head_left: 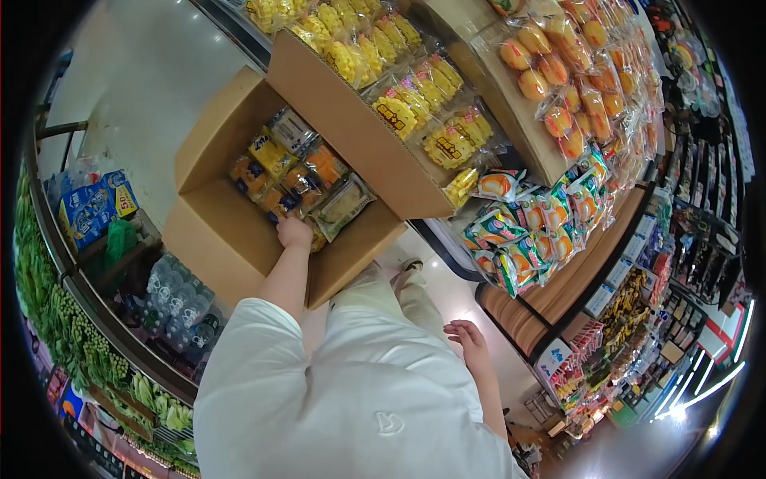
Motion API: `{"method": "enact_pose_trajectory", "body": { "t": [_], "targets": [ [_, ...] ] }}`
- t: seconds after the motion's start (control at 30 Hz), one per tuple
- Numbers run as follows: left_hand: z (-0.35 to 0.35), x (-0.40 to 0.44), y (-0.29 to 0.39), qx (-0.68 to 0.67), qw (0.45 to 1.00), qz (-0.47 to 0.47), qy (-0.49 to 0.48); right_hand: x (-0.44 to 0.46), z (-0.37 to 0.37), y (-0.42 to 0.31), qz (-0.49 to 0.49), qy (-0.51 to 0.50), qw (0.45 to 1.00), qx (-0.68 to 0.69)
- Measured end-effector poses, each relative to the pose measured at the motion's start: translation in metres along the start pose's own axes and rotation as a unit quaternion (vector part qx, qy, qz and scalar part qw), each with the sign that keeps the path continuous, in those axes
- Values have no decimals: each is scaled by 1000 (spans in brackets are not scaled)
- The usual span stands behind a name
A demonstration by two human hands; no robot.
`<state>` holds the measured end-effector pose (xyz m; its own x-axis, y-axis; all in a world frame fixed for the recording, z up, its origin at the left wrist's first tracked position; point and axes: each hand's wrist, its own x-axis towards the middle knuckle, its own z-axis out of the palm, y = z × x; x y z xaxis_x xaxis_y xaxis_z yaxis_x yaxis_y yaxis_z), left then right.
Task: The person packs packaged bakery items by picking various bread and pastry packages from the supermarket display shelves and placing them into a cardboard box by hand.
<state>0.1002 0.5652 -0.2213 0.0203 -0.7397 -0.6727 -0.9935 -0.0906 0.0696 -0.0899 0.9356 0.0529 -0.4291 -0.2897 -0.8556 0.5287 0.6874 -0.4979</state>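
Note:
An open cardboard box (215,231) stands in front of me, its flaps folded outward. Packaged breads (303,184) in clear, yellow and blue wrappers lie inside it. My left hand (295,232) reaches into the box, its fingers down at the wrapped items near the lower edge; the fingertips are hidden, so its hold cannot be made out. A long pale green packet (345,207) lies just right of it. My right hand (468,335) hangs low beside my body, over the floor, with its fingers slightly apart and nothing in them.
Yellow snack packs (455,140) fill a display beyond the box flap. Wrapped buns (550,68) and green-and-orange packets (531,231) lie on the right display. Bottled water (171,299) and a vegetable shelf (80,319) are on the left. A wooden shelf edge (590,255) curves at right.

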Motion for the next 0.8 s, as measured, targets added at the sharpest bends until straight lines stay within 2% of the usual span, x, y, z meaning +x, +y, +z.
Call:
{"method": "enact_pose_trajectory", "body": {
  "t": [0.03, 0.07, 0.13, 0.23, 0.33, 0.43, 0.47, 0.57, 0.63, 0.73, 0.8],
  "targets": [
    [-3, -2, 2, -11, 997, -3, 76, 0, 1, 0, 0, -1, 1000, -1],
    [18, 18, -10, -28, 997, -10, 65, -1, 3, 1, 1, -1, 1000, -2],
    [77, 76, -40, -62, 997, -26, 43, -2, 6, 3, 11, 2, 1000, 2],
    [59, 83, -42, -136, 989, -11, -51, -2, 9, 0, 2, -1, 1000, 1],
    [56, 88, -56, -294, 949, 10, -111, -6, 8, 0, 10, 0, 1000, -4],
    [54, 75, -52, -125, 988, 46, -74, -5, 7, 3, 3, 2, 1000, 8],
    [54, 67, -49, -83, 995, 41, -34, -6, 6, 3, -2, 3, 1000, 12],
    [10, 13, -20, -88, 994, -57, -39, -5, 5, 4, -11, -5, 1000, 22],
    [44, 28, -34, -26, 983, 1, -184, -6, 3, 8, -14, -16, 1000, 19],
    [26, -9, -18, 117, 956, 181, -198, 3, -5, 20, -23, -17, 1000, 8],
    [60, 31, -30, 154, 940, 187, -240, 1, -14, 30, -32, -21, 999, 8]
  ]
}}
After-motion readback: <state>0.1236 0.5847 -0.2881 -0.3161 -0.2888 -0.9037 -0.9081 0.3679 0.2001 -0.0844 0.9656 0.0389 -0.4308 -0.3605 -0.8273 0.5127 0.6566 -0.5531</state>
